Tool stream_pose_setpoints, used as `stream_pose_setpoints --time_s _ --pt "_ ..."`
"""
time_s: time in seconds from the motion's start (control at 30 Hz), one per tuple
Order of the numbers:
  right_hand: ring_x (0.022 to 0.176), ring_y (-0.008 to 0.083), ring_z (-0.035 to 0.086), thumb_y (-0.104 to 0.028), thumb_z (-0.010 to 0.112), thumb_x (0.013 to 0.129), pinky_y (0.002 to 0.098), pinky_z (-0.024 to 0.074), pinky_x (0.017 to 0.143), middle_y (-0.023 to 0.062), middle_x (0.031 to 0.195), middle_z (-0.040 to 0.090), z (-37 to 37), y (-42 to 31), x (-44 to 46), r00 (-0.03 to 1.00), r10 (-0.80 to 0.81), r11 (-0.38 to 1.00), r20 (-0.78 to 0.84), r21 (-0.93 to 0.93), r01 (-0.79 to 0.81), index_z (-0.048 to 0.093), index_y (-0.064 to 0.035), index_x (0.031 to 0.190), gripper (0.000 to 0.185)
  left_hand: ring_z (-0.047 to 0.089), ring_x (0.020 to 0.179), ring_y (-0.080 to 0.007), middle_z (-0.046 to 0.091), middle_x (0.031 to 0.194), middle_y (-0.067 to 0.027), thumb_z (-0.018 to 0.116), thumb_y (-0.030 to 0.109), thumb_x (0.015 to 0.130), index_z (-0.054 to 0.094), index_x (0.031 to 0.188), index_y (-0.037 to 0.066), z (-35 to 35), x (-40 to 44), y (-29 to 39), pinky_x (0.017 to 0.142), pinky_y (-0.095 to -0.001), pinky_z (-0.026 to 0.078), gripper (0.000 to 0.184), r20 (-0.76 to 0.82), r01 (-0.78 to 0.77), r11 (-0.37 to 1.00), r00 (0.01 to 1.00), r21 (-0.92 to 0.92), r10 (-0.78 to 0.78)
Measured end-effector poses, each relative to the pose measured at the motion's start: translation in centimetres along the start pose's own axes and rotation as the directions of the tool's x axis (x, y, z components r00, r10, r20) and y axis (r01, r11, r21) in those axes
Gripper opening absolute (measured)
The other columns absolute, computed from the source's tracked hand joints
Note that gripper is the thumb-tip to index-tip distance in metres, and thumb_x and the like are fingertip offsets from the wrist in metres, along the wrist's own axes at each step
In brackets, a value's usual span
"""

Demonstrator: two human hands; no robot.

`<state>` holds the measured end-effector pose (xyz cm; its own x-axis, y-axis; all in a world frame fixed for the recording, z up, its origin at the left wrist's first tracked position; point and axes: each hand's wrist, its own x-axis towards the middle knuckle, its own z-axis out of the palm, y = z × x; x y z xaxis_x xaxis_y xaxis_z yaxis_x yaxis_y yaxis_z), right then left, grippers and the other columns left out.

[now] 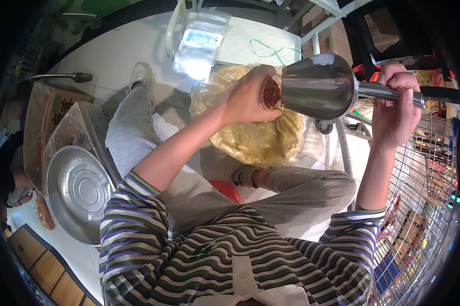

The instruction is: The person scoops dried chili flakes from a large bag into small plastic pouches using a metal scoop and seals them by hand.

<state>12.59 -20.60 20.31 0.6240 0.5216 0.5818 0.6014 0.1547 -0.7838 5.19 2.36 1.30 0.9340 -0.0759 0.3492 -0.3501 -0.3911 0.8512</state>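
My left hand is curled around a small container whose mouth shows dark red, chili-like flakes. The fingers hide most of that container, so I cannot tell whether it is a jar or a bag. My right hand grips the tubular handle of a shiny steel scoop. The scoop lies on its side in the air, its wide end close to the flakes in my left hand. Below both hands, a crumpled yellow plastic bag spreads between my legs; its contents are hidden.
Clear plastic bags with a blue label lie on a pale board ahead. A large metal basin leans against cardboard boxes at left. A wire cart stands close by my right arm. A red object is under my legs.
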Motion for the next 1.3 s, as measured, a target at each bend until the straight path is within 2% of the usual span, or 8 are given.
stream_pose_setpoints --time_s 0.2,0.43,0.47,0.7,0.83,0.9,1.07,1.3 --pt "0.054 0.009 0.039 -0.025 0.042 0.102 0.023 0.0352 0.052 0.0183 0.102 0.053 -2.2 2.1 -2.1 0.95 0.089 0.984 -0.299 0.174 -0.038 0.054 0.0002 0.102 0.028 0.06 0.106 -0.0354 0.057 0.115 -0.0204 0.084 0.029 0.064 0.039 0.128 0.004 -0.2 -0.2 -1.0 0.091 -0.0397 0.047 0.082 -0.011 0.028 1.0 1.0 0.002 -0.028" --pt "0.046 0.0076 0.043 -0.027 0.055 0.099 0.0213 0.0299 0.039 0.0064 0.071 0.056 0.5 10.7 -11.3 0.616 0.46 0.886 -0.639 0.281 -0.369 0.056 -0.0034 0.086 0.027 0.062 0.094 -0.0223 0.059 0.108 -0.0107 0.083 0.029 0.066 0.042 0.12 0.008 -2.4 0.7 -1.3 0.083 -0.0348 0.049 0.07 -0.157 -0.031 1.0 0.987 0.0 0.03" --pt "0.047 0.0072 0.045 -0.025 0.059 0.097 0.0228 0.033 0.04 0.0046 0.069 0.057 0.8 12.7 -13.8 0.712 0.51 0.859 -0.483 0.243 -0.45 0.059 -0.0041 0.085 0.024 0.062 0.092 -0.0211 0.059 0.107 -0.0103 0.083 0.029 0.066 0.043 0.12 0.008 -3.0 0.8 -1.0 0.082 -0.0346 0.049 0.07 -0.119 0.024 0.998 0.992 -0.05 -0.029" --pt "0.082 0.0196 0.065 -0.01 0.059 0.095 0.031 0.0528 0.076 0.0091 0.093 0.067 8.7 21.9 -22.5 0.419 0.908 0.334 -0.034 0.663 -0.67 0.063 -0.0022 0.101 0.011 0.054 0.101 -0.0107 0.056 0.106 -0.0023 0.087 0.018 0.069 0.043 0.122 0.008 -5.1 0.8 0.5 0.092 -0.0273 0.042 0.069 -0.068 0.133 0.929 0.984 -0.346 -0.166" --pt "0.087 0.0221 0.066 -0.008 0.057 0.094 0.0309 0.0513 0.078 0.0104 0.096 0.067 8.2 25.0 -26.0 0.523 0.843 0.509 -0.126 -0.127 -0.851 0.062 0.0017 0.103 0.014 0.054 0.105 -0.0105 0.055 0.11 -0.002 0.087 0.016 0.069 0.043 0.123 0.009 -6.4 0.8 1.4 0.097 -0.0268 0.04 0.07 -0.065 0.147 0.916 0.981 -0.373 -0.184" --pt "0.093 0.0236 0.065 -0.006 0.057 0.092 0.0339 0.0497 0.081 0.0116 0.098 0.068 7.8 21.7 -23.1 0.779 0.626 0.594 0.008 -0.653 -0.47 0.061 0.0038 0.105 0.017 0.054 0.107 -0.0109 0.057 0.111 -0.0031 0.086 0.015 0.069 0.043 0.123 0.009 -6.6 0.5 1.8 0.097 -0.0274 0.041 0.069 -0.029 0.146 0.933 0.986 -0.33 -0.164" --pt "0.118 0.028 0.055 -0.012 0.076 0.079 0.0398 0.0469 0.093 0.0182 0.137 0.05 11.3 13.4 -14.3 0.858 0.508 0.854 0.083 0.079 -0.513 0.034 -0.002 0.146 0.08 0.056 0.107 -0.0114 0.059 0.111 -0.0048 0.084 0.015 0.072 0.045 0.122 0.009 -6.2 0.8 4.1 0.094 -0.0276 0.044 0.064 0.006 0.146 0.932 0.988 -0.332 -0.152" --pt "0.124 0.0242 0.046 -0.011 0.086 0.067 0.0371 0.0457 0.096 0.0126 0.145 0.033 12.9 7.2 -10.9 0.927 0.296 0.93 0.23 0.153 -0.335 -0.006 -0.0085 0.154 0.127 0.06 0.097 -0.019 0.061 0.106 -0.0127 0.084 0.036 0.066 0.049 0.121 0.0 -4.7 0.4 11.5 0.085 -0.0316 0.049 0.074 -0.035 0.01 0.986 0.999 -0.165 -0.016"
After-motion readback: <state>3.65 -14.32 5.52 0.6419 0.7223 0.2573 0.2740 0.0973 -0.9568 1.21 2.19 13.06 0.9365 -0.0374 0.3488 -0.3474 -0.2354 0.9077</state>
